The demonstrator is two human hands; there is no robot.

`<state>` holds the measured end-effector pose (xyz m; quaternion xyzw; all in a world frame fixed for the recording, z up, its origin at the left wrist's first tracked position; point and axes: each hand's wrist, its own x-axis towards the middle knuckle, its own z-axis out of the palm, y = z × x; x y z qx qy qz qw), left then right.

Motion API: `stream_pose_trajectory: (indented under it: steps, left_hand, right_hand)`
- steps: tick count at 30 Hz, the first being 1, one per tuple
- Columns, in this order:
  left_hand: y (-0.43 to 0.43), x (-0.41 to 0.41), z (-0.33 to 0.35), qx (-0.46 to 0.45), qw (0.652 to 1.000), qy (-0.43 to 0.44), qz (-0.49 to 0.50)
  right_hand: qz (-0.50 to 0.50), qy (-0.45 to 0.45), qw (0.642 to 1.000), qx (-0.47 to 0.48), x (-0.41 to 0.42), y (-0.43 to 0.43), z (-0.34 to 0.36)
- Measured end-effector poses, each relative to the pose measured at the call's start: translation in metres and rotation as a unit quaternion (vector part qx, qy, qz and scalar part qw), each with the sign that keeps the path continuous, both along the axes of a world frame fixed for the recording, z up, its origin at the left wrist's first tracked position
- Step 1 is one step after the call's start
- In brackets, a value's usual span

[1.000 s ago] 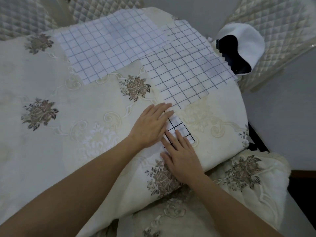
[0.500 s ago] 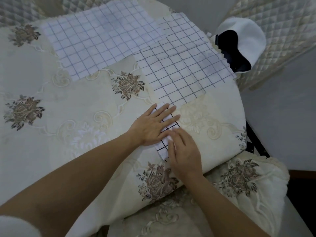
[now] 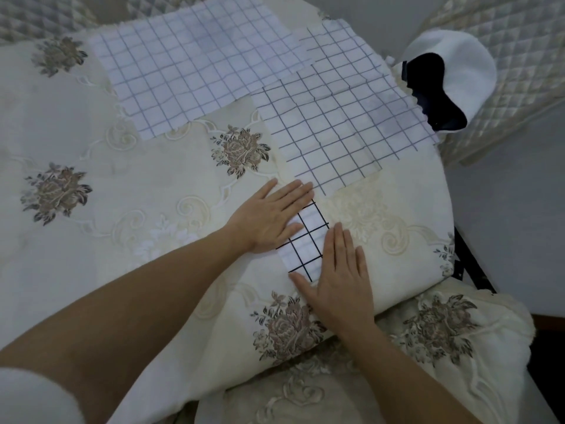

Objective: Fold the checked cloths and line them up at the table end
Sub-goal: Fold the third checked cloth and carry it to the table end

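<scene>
both hands flat, fingers straight, left hand (image 3: 269, 218) and right hand (image 3: 339, 276) pressing the small folded checked cloth (image 3: 305, 240) on the desk (image 3: 122, 179) (two bigger checked cloths (image 3: 336, 123) lie unfolded further back)

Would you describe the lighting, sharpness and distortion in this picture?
Head view: dim, even light, no glare; faint shadows beside the left hand and right hand; the folded cloth between them is sharp; the corner sleeve is blurred; grid lines on the far cloths bow.
</scene>
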<state>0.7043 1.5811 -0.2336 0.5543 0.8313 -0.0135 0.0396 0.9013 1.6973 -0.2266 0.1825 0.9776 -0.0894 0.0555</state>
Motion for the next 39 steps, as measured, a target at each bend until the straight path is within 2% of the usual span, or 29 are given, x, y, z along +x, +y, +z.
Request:
stream_pose_trajectory:
  steps: [4,6,8,10,12,15,18,21,26,32,39]
  left_hand:
    - [-0.001,0.001,0.009,-0.035,0.999,0.001,0.013]
    - [0.000,0.014,0.018,-0.023,0.997,-0.006,0.068]
    - [0.000,0.039,0.029,0.035,0.986,-0.019,0.162]
    - [-0.003,0.063,0.037,0.085,0.963,-0.033,0.254]
    - [-0.003,0.080,0.040,0.107,0.940,-0.036,0.321]
    - [0.012,0.095,0.039,0.109,0.918,-0.045,0.378]
    - [0.030,0.101,0.023,0.073,0.910,-0.045,0.407]
    - [0.033,0.101,0.005,0.051,0.898,-0.045,0.435]
    - [0.033,0.101,-0.001,0.049,0.900,-0.030,0.433]
    - [0.026,0.128,0.002,0.038,0.874,-0.046,0.481]
    - [0.010,0.133,0.009,0.002,0.897,-0.045,0.440]
  right_hand:
    - [0.007,-0.035,0.999,-0.014,0.000,0.000,0.003]
    - [0.017,-0.075,0.997,-0.013,-0.001,0.004,0.008]
    - [0.034,-0.089,0.995,-0.001,-0.002,0.008,0.018]
    - [0.039,-0.056,0.998,0.000,-0.008,0.014,0.035]
    - [0.048,0.017,0.999,0.012,-0.018,0.026,0.046]
    - [0.141,0.109,0.984,0.003,-0.043,0.047,0.043]
    - [0.269,0.121,0.955,-0.045,-0.076,0.051,0.026]
    - [0.330,0.086,0.939,-0.047,-0.095,0.058,0.009]
    - [0.338,0.061,0.939,0.002,-0.099,0.073,-0.002]
    - [0.339,0.024,0.940,0.000,-0.097,0.076,-0.003]
    - [0.347,0.033,0.937,0.002,-0.101,0.073,-0.002]
